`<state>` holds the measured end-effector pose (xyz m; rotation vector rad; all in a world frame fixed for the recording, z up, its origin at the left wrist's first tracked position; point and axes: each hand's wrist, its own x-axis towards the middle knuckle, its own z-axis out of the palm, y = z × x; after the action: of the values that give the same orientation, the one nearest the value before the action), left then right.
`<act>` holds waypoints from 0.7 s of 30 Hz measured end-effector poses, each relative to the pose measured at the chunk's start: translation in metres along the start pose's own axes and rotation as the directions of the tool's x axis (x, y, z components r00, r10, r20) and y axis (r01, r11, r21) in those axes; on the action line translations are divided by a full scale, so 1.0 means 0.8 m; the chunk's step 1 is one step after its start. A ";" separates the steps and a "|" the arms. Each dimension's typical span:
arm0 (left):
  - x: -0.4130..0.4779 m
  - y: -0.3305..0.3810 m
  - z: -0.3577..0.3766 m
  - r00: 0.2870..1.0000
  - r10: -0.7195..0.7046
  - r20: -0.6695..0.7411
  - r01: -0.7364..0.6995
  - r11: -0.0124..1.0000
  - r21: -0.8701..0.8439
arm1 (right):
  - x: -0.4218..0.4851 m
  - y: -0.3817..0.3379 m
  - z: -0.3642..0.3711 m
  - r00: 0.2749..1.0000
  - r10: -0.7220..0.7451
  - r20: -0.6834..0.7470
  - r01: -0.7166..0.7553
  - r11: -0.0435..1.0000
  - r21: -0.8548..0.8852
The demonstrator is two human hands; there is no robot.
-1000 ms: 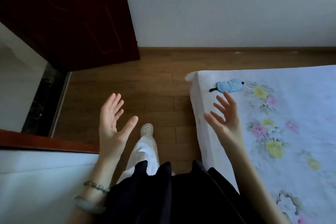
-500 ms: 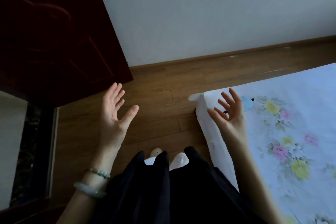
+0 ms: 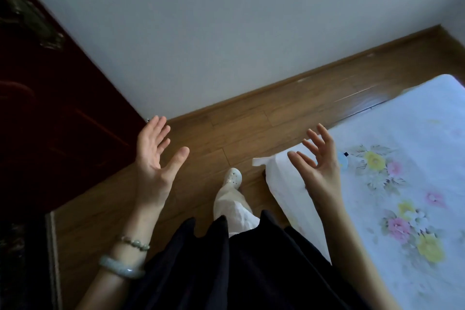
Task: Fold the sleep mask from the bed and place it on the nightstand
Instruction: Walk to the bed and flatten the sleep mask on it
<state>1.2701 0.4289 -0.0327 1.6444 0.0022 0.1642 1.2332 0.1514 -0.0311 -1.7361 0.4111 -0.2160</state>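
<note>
A light blue sleep mask [image 3: 342, 161] lies on the bed [image 3: 415, 184] near its corner. Only a small edge of the mask shows, with a dark bit of strap beside it; my right hand covers the remainder. My right hand [image 3: 318, 166] is raised over the bed corner, palm up, fingers spread, holding nothing. My left hand [image 3: 156, 156] hovers over the wooden floor to the left, also open and empty. No nightstand is in view.
The bed has a white sheet with pink and yellow flowers. A dark red door [image 3: 57, 118] stands open at the left. A white wall [image 3: 226, 33] with a wooden skirting runs behind. My foot in a white shoe [image 3: 232, 177] steps on the floor between the hands.
The view has swung and tilted, and I have stepped closer to the bed. The mask, fully visible a second ago, is now mostly hidden behind my right hand. Both hands stay open.
</note>
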 end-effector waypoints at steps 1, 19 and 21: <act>0.026 -0.002 0.009 1.000 0.002 0.019 -0.002 1.000 -0.001 | 0.021 0.000 0.003 1.000 0.004 -0.021 -0.004 1.000 0.008; 0.373 0.002 0.240 0.825 0.049 0.563 -0.060 0.998 0.001 | 0.269 -0.034 -0.018 0.897 0.102 -0.430 -0.056 0.991 0.118; 0.397 -0.002 0.266 0.780 0.051 0.624 -0.061 0.998 -0.005 | 0.277 -0.033 -0.023 0.862 0.125 -0.491 -0.078 0.990 0.116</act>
<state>1.6076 0.2501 -0.0154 1.6471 -0.5582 -0.3497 1.4342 0.0527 -0.0196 -1.5477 0.8552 -0.6051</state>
